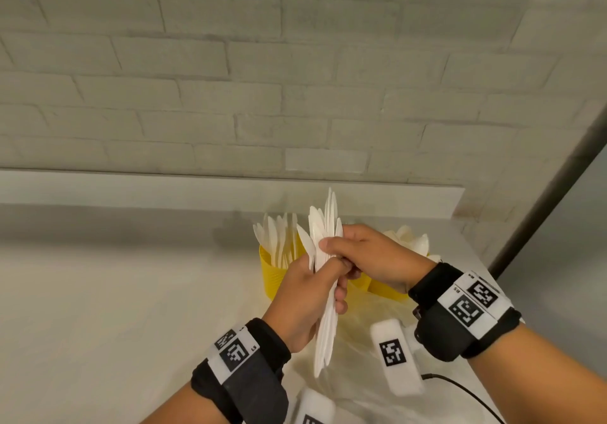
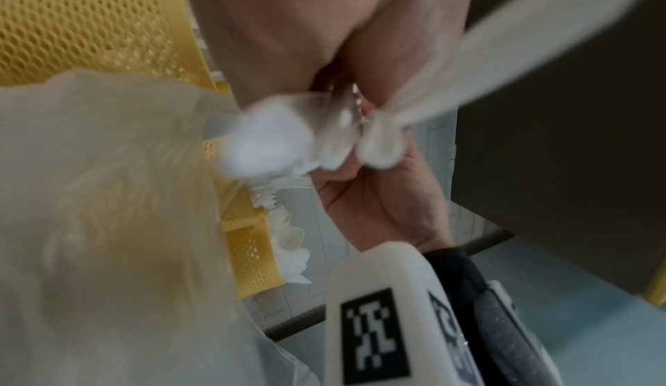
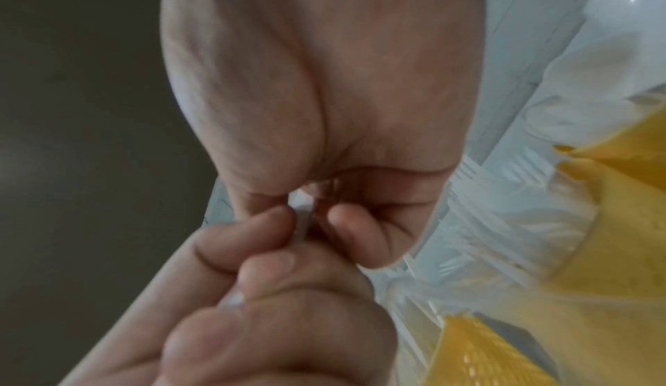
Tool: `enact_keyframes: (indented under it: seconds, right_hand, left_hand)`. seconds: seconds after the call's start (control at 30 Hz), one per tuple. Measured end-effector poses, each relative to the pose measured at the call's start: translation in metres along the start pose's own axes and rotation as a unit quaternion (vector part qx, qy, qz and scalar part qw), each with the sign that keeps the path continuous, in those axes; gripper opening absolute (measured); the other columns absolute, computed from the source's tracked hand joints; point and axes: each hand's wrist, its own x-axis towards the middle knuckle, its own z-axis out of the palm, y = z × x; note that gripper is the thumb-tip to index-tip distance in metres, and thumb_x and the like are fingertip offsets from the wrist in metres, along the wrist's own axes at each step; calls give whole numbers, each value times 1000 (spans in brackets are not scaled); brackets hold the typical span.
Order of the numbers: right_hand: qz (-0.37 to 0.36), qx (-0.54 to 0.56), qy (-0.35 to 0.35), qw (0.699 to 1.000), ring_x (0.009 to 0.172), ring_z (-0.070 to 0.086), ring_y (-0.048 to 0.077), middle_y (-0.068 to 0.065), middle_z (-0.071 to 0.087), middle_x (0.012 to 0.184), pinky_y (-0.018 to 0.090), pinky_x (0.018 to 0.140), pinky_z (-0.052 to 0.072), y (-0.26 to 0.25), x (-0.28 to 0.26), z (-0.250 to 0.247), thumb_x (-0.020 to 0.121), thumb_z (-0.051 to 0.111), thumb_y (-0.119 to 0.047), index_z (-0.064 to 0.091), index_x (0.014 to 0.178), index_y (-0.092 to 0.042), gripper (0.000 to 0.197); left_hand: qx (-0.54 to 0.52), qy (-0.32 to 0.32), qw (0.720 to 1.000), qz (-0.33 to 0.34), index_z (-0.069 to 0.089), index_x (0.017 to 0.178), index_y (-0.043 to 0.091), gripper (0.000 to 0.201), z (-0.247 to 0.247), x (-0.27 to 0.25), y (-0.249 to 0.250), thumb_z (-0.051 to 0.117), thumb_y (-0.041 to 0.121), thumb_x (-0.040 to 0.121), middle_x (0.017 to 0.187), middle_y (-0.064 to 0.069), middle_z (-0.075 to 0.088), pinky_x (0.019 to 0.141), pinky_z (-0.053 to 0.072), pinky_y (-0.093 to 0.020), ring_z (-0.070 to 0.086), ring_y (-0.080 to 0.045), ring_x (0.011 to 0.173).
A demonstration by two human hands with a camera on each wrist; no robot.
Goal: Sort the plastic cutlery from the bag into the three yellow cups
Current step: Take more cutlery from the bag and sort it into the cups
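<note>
Both my hands are on the same bundle of white plastic knives (image 1: pixel 323 279). My left hand (image 1: pixel 303 305) is wrapped around the lower handles, fingers curled in, and my right hand (image 1: pixel 364 259) pinches the stack higher up near the middle, thumb on the front face. So neither hand is free, both are closed on the bundle, which I'm holding up roughly upright over the worktop (image 1: pixel 115 292), blades pointing up and fanning apart.

This stuff weighs nothing, but it's smooth and slippery, and the pieces slide against each other the second you loosen up. Thin and a bit bendy too, so I reckon squeezing hard just splays them more. Best hold is around the handles, where they stack flat, not the blades.

Just behind my hands, toward the back edge, is a yellow cup (image 1: pixel 276 275) with knives already standing in it. Another yellow cup (image 1: pixel 384 287) sits to its right, mostly hidden by my right hand, with what looks like spoons. I can't make out the third one from above. The clear bag (image 1: pixel 358 374) lies crumpled on the worktop under my wrists.
</note>
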Motion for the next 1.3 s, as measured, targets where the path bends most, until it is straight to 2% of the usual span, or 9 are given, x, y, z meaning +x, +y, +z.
enact_keyframes:
  seconds: [0.27,0.4,0.57,0.7,0.83,0.97,1.07,1.2,1.3]
  right_hand:
    - [-10,39,51,998,42,56,16,10,63,64,20,47,43,1,0,-1,99,44,-19,60,91,-10,20]
    - [-32,60,79,995,44,53,15,7,62,63,20,46,45,0,-2,2,99,46,-23,60,100,-5,22]
    - [-23,70,45,996,44,51,12,2,63,60,19,47,45,-2,-4,1,97,51,-28,61,91,-7,24]
    - [-23,62,83,994,37,40,6,-7,54,45,20,46,34,-1,-5,0,98,48,-26,56,76,-11,28]
    - [-34,109,99,989,33,47,2,-6,57,46,17,41,37,-2,-8,3,99,48,-21,57,84,-10,21]
    - [-45,136,108,984,36,54,4,12,60,70,14,40,42,2,-8,7,99,48,-19,56,95,-4,17]
    - [-46,139,110,983,37,53,8,12,60,69,15,41,43,5,-8,8,99,48,-20,55,99,-2,20]
    - [-56,158,101,981,36,55,5,15,59,70,15,40,43,1,-9,6,101,44,-19,54,101,0,21]
    - [-60,155,111,980,48,61,9,9,64,70,18,48,50,3,-9,4,100,44,-22,57,95,-7,20]
  left_hand:
    - [-16,-39,998,36,57,107,5,25,1,-1,-4,49,27,100,70,-4,51,49,42,-24,44,-12,53]
    - [-49,-29,998,15,56,93,5,34,4,-2,1,48,37,97,70,-5,48,44,39,-22,42,-11,49]
    - [-98,-38,994,1,58,86,4,38,6,-7,-1,48,39,96,68,-6,50,43,37,-22,42,-12,49]
    - [-121,-36,992,10,68,88,2,45,7,-6,-1,44,38,98,77,-13,62,45,42,-25,48,-15,53]
    - [-103,-16,994,26,70,87,6,42,8,-7,-1,42,33,101,77,-12,66,47,44,-26,54,-18,56]
    - [-87,0,996,32,65,99,10,29,7,-6,-2,44,30,101,74,-8,66,47,44,-26,57,-18,57]
    - [-86,-3,996,29,64,103,7,31,6,-5,-3,45,31,101,77,-11,65,48,45,-26,57,-18,59]
    - [-101,-17,995,19,67,98,3,41,5,-6,-2,43,37,99,79,-13,67,49,46,-27,58,-18,59]
    - [-111,-46,993,4,67,102,2,45,1,-5,3,41,38,99,81,-14,69,52,50,-28,60,-20,59]
